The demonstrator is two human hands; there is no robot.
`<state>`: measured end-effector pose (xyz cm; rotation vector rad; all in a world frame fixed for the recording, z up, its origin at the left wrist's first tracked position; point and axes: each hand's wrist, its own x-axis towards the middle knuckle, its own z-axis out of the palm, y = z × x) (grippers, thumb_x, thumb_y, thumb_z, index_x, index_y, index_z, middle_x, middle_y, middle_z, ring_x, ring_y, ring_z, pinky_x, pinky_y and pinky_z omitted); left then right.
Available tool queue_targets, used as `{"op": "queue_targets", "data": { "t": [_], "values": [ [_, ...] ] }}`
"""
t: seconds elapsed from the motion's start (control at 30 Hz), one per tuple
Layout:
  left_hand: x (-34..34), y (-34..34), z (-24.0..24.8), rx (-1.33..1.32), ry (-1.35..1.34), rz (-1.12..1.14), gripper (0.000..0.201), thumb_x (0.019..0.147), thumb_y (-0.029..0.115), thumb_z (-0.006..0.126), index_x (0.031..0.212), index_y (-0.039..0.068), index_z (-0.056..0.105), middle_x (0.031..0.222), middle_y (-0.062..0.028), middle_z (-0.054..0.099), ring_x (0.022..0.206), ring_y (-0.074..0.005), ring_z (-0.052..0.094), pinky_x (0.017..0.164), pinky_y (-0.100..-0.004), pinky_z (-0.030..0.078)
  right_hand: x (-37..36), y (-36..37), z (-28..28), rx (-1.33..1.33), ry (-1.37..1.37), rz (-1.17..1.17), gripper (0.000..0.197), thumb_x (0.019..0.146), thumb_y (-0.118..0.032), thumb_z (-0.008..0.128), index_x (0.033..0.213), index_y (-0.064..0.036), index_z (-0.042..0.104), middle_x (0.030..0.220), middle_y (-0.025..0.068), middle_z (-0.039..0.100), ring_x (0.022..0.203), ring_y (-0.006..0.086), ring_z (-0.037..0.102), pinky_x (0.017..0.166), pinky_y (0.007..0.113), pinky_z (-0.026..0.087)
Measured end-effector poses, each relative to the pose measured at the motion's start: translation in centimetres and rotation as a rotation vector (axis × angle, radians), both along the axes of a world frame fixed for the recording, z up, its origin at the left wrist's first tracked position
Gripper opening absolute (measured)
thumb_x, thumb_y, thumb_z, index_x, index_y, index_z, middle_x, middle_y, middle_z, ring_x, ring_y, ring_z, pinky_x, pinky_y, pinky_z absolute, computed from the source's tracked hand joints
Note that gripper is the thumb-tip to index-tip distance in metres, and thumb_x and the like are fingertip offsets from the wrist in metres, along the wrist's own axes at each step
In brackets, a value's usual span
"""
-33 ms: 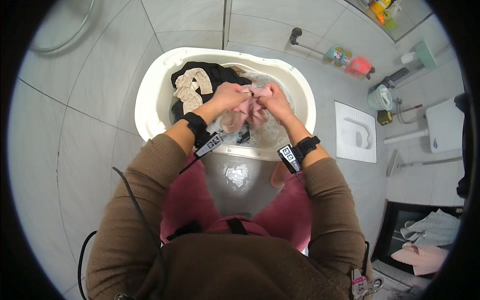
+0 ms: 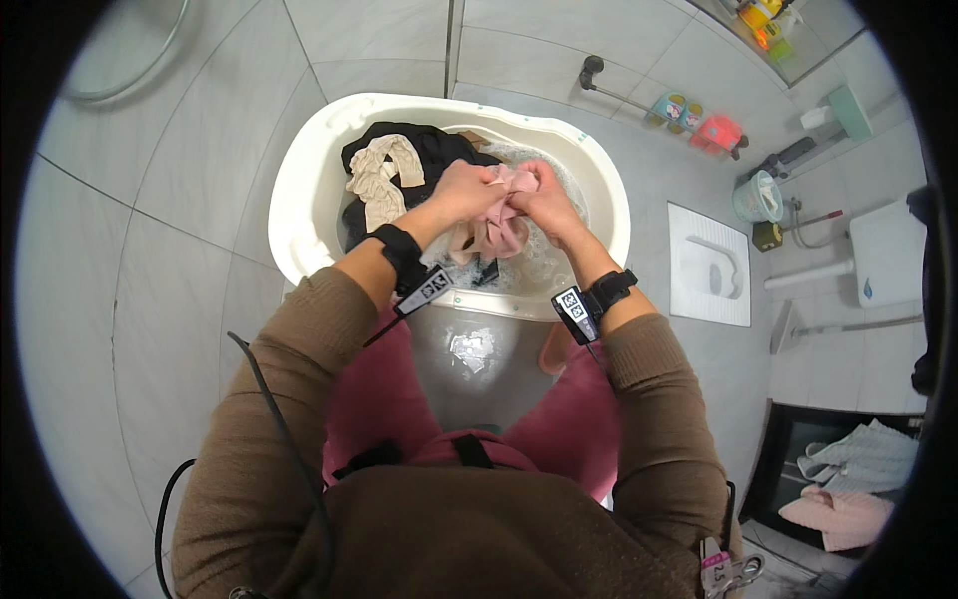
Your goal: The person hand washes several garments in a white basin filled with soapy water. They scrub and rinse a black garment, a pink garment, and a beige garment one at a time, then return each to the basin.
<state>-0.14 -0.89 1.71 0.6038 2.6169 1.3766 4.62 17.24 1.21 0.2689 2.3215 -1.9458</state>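
Note:
A pink cloth garment (image 2: 502, 238) is bunched between my two hands, its lower folds hanging over sudsy water. My left hand (image 2: 466, 192) grips it from the left with the fingers closed. From the right, my right hand (image 2: 547, 203) pinches another part of it, thumb toward the middle. Both hands are above the white tub (image 2: 299, 190), close together. To the left of them, a beige garment (image 2: 377, 178) lies wet on top of a heap of black clothes (image 2: 429, 150). The exact kind of the pink piece cannot be made out.
A squat toilet (image 2: 711, 265) is set in the floor to the right, with a small pail (image 2: 758, 198) beyond it. Bottles (image 2: 763, 20) stand on a shelf at the upper right. Towels (image 2: 863, 459) hang at the lower right. A dark cable (image 2: 279, 419) runs along my left sleeve.
The pink garment is gathered up more tightly, and its lower part has shifted slightly. My hands have moved a little, both still gripping it.

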Motion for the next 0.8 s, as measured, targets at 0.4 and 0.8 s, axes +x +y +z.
{"op": "queue_targets", "data": {
  "t": [0.4,0.8],
  "values": [
    [-0.9,2.3,2.5,0.085,-0.25,-0.22,0.026,0.086,0.028,0.066,0.093,0.004,0.074,0.089,-0.0145,0.072,0.081,-0.0205,0.065,0.072,-0.0324,0.051,-0.6,-0.4,3.0,0.682,0.077,0.155,0.031,0.078,-0.019,0.07,0.108,-0.0104,0.067,0.102,0.0187,0.07,0.097,0.0388,0.066,0.085,0.043,0.053],
    [0.9,4.5,-18.5,-0.449,-0.393,-0.626,0.032,0.09,0.023,0.056,0.117,0.012,0.068,0.124,-0.0169,0.063,0.117,-0.0355,0.058,0.101,-0.0418,0.046,0.8,6.4,-21.6,1.009,-0.222,0.228,0.024,0.084,-0.024,0.066,0.102,-0.0076,0.067,0.123,0.0241,0.058,0.108,0.0384,0.062,0.088,0.046,0.052]
  ]
}}
